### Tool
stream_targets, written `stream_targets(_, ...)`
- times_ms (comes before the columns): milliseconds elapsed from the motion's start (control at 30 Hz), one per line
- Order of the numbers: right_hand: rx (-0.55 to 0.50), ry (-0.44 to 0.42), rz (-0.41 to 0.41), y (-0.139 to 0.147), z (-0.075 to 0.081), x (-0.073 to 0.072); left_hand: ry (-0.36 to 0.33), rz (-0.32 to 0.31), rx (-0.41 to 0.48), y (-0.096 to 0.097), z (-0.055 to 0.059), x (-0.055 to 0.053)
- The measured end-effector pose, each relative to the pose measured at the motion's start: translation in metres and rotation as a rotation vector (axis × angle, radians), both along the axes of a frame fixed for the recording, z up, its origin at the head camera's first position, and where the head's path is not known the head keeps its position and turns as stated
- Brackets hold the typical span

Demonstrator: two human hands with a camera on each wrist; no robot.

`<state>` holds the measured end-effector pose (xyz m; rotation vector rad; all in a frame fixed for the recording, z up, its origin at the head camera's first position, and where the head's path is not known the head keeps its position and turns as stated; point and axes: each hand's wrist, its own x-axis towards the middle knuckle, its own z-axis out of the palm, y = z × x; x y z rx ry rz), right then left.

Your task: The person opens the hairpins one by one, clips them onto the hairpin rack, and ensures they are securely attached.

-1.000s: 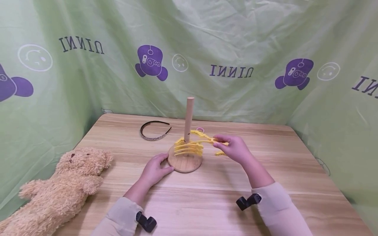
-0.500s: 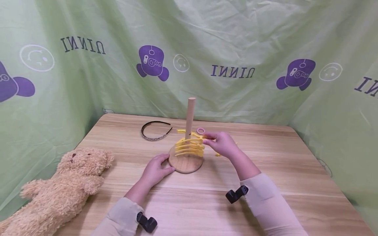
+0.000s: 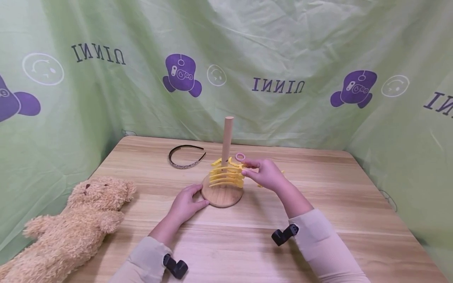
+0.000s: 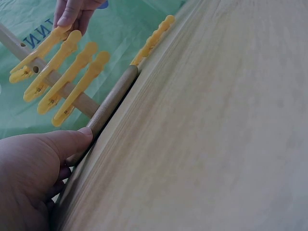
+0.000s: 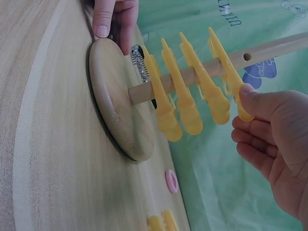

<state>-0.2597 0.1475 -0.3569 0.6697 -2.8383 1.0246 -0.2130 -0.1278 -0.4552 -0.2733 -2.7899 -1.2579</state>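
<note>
A round wooden base point(image 3: 223, 198) carries an upright wooden post point(image 3: 227, 135). My left hand point(image 3: 185, 205) holds the base by its left rim, its thumb pressed at the edge. Several yellow hair clips point(image 5: 180, 101) are clamped across the post, one above another. My right hand point(image 3: 267, 175) pinches the tail of the uppermost hair clip point(image 5: 226, 62) between thumb and fingers, to the right of the post. This clip straddles the post just below a small hole, tilted a little from the others. In the head view, my fingers partly cover its tail.
A dark headband point(image 3: 182, 166) with a sparkly front lies behind the base on the left. Behind the post is a pink ring point(image 3: 240, 157). More yellow clips point(image 5: 163, 221) lie on the table to the right. A plush bear point(image 3: 81, 220) occupies the left side.
My right hand has moved left, bringing the yellow hair clip from right of the post onto it; its tips have dipped slightly since. My left hand has stayed on the base.
</note>
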Motion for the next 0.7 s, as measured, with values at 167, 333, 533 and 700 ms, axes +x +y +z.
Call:
stream_targets(167,-0.001,-0.008,0.004,0.0,0.0008,0.0012,0.007,-0.002,0.001,-0.0003,-0.0011,-0.0007)
stream_targets(333,-0.012,-0.009,0.005,0.0009,-0.0001,0.0016,0.008,-0.003,0.003,-0.0007,-0.0013,-0.0006)
stream_targets(533,-0.048,-0.031,-0.002,0.0036,-0.0014,0.0039,0.005,-0.004,0.006,-0.0004,-0.001,-0.0009)
stream_targets(700,-0.079,-0.059,-0.015,0.0082,-0.0039,0.0056,0.008,-0.006,0.007,-0.0008,-0.0016,-0.0008)
